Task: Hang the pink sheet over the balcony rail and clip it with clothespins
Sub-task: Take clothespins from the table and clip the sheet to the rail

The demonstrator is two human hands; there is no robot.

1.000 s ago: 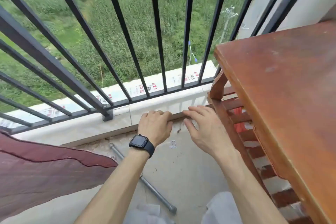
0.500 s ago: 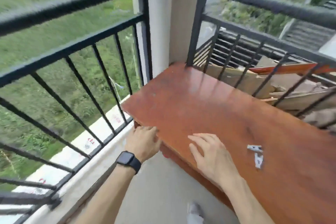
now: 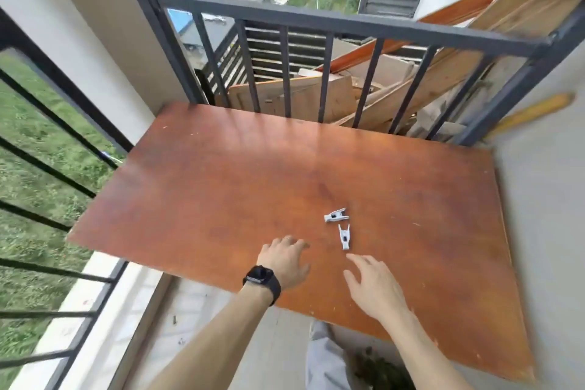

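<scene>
Clothespins (image 3: 344, 236) | on table (image 3: 221, 184) | just beyond left hand (image 3: 285, 263), right hand (image 3: 376, 288)

You get soft, even daylight; a pale sheen crosses the table (image 3: 221, 193) near its far edge, and the railing (image 3: 316, 20) bows and blurs outward.

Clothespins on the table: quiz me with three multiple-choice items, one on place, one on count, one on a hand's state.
1. Where do the clothespins lie? A on the wooden table; B on the floor; C clipped to the rail.
2. How many clothespins show? A one; B two; C four.
3. The right hand is: A gripping a clothespin; B open, holding nothing; C holding the sheet.
Answers: 1 A, both lie on the tabletop. 2 B, two white ones lie close together. 3 B, its fingers are spread short of the nearer clothespin.
</scene>
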